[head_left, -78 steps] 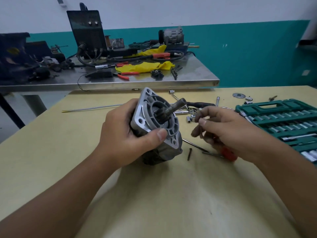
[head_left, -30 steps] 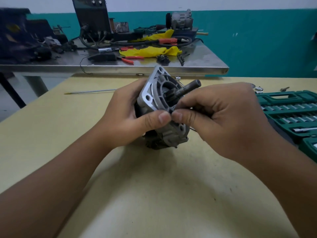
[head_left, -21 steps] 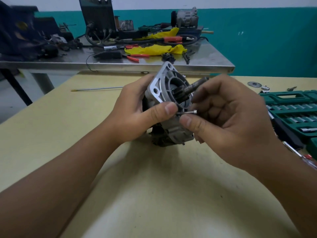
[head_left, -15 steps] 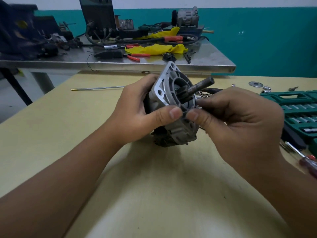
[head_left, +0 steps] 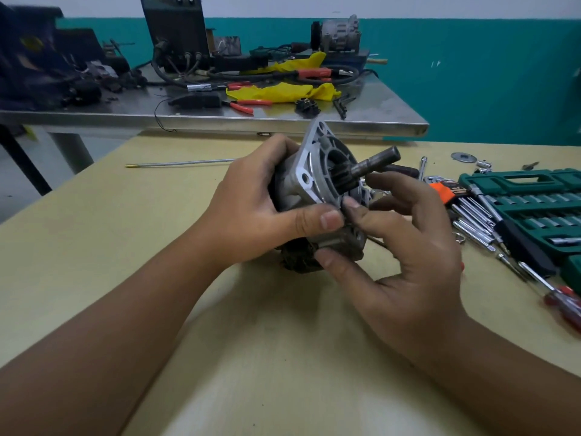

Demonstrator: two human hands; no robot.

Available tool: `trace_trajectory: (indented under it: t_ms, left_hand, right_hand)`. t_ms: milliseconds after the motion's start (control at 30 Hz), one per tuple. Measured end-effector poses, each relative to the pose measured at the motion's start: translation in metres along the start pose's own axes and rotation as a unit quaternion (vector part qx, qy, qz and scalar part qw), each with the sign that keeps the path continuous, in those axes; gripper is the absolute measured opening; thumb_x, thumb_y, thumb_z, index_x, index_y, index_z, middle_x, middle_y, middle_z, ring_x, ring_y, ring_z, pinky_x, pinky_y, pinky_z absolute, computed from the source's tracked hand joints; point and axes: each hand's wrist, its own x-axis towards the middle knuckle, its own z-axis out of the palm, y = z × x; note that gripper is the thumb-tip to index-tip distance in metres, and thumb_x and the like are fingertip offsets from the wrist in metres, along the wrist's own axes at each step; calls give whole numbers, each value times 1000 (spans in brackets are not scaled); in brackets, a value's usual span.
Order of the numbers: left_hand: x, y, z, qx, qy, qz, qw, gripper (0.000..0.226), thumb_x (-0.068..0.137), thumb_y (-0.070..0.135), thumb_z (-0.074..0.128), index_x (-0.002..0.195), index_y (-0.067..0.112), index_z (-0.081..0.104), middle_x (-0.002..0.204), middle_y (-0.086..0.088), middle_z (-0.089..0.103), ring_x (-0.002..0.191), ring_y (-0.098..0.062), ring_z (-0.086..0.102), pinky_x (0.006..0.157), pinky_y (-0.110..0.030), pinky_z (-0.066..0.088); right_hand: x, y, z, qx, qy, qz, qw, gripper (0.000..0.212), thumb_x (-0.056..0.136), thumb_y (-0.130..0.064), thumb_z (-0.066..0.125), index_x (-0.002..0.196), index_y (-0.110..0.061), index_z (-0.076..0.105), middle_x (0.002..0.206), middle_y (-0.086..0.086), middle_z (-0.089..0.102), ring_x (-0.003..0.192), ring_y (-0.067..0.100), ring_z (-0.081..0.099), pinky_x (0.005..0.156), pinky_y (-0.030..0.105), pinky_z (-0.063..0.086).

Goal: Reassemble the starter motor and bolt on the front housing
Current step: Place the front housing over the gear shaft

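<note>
The starter motor sits tilted just above the yellow worktop, front housing facing up and to the right with its dark shaft poking out toward the far right. Half a second ago the right hand's forefinger and thumb met together at the housing's lower edge; now its thumb has dropped to the underside of the housing while the forefinger tip presses at the flange, right beside the left thumb, and the other fingers have fanned out below the shaft. The motor itself has barely shifted. The left hand wraps the body from behind, its grip curled round it with the thumb laid across the front lower edge. The right hand has a loosely spread grip, thumb and forefinger pinching the housing's lower rim; whether a bolt lies under the fingertip cannot be told. Open worktop lies wide to the left and toward the person; to the right the room is tight, with loose sockets and bits, a red-handled screwdriver and the green socket case near the right wrist. A thin rod lies behind the left hand, and the steel table edge runs just beyond the motor.
</note>
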Motion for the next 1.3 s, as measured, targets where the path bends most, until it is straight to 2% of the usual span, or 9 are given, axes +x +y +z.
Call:
trace_trajectory:
  t_ms: [133,233,333,433,567,800,967,1067,1300]
  left_hand:
    - [1,-7,-21,46,-88,-12,995,106,54,64,95,135,12,52,125,1,69,116,-22,69,92,-54,57]
    - [0,-12,-28,99,-117,-23,988,106,56,35,101,144,27,44,132,18,64,125,-10,63,97,-41,57]
    - [-3,-15,-23,52,-64,-15,996,99,59,19,98,145,15,47,134,5,64,126,-16,64,100,-46,57]
    - [-4,-16,-20,-13,-15,-39,999,97,58,4,96,143,5,49,133,-5,66,125,-17,65,101,-44,58]
    - [-7,-20,-12,-91,79,-76,990,93,53,-4,96,135,8,54,119,0,74,116,-13,71,97,-37,60]
    - [-11,-32,-9,-214,157,-104,958,79,56,18,95,127,12,63,117,-6,76,114,-25,72,98,-47,59]
    - [-9,-37,-16,-262,143,-112,948,65,62,14,90,122,9,66,115,-11,77,114,-31,72,100,-52,57]
    - [-9,-37,-23,-291,115,-111,943,57,68,17,83,122,10,64,113,-10,75,114,-31,71,97,-42,57]
    - [0,-29,-29,-363,125,-114,916,61,81,28,67,131,-6,59,117,-19,70,113,-34,68,99,-47,55]
  right_hand:
    - [-7,-2,9,47,8,25,999,32,86,-4,78,116,-2,69,135,20,52,127,13,57,100,22,50]
    - [-4,-1,11,63,11,32,997,31,84,4,76,114,0,69,131,21,59,123,21,62,101,27,51]
    - [5,-1,11,90,5,38,995,37,85,5,74,118,-8,66,131,19,61,126,21,61,104,31,50]
    - [24,-2,10,82,4,25,996,38,87,4,72,122,-8,66,144,24,50,133,3,52,104,23,49]
    - [61,3,8,85,-63,-12,994,36,88,1,68,118,-17,62,140,15,56,133,20,55,103,35,53]
    - [112,8,16,60,-188,-61,978,32,90,-14,69,117,-28,60,117,-15,57,119,10,58,94,32,54]
    - [121,8,29,56,-188,-82,977,32,89,-17,72,116,-27,58,117,-7,61,117,14,60,93,40,55]
    - [124,7,36,39,-176,-92,979,32,89,-18,73,116,-26,58,115,-3,63,109,15,63,87,38,56]
    - [125,6,41,26,-168,-105,980,32,84,-22,78,111,-11,66,104,-2,64,96,14,62,82,33,52]
